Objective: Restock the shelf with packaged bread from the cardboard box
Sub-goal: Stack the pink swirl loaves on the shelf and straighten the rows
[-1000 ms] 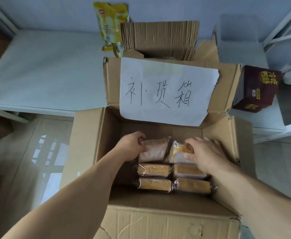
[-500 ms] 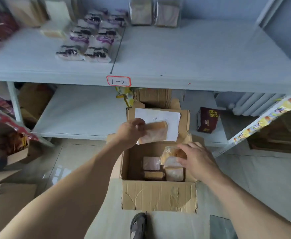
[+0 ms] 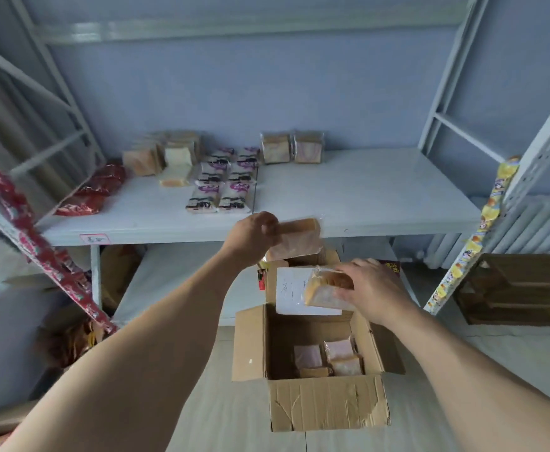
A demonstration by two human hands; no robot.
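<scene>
Both hands have risen out of the cardboard box (image 3: 327, 402) since a second ago, when they were down among the bread packs inside it. The left hand (image 3: 251, 238) now grips one wrapped bread pack (image 3: 296, 238) by its left end and holds it up in front of the front edge of the white shelf (image 3: 365, 194), higher than half a second ago, when it was level with the box's paper label. The right hand (image 3: 370, 290) curls round a second bread pack (image 3: 327, 288), which has left the box and now hangs above its rear flap, in front of the handwritten paper label (image 3: 288, 296). A few bread packs (image 3: 329, 357) are left at the bottom of the box, which stands open on the floor below the shelf. Toward the shelf's back edge stand bread bags (image 3: 291, 148); near its middle lie two rows of purple-printed packs (image 3: 223, 184), and red bags (image 3: 96, 190) lie toward its left edge.
</scene>
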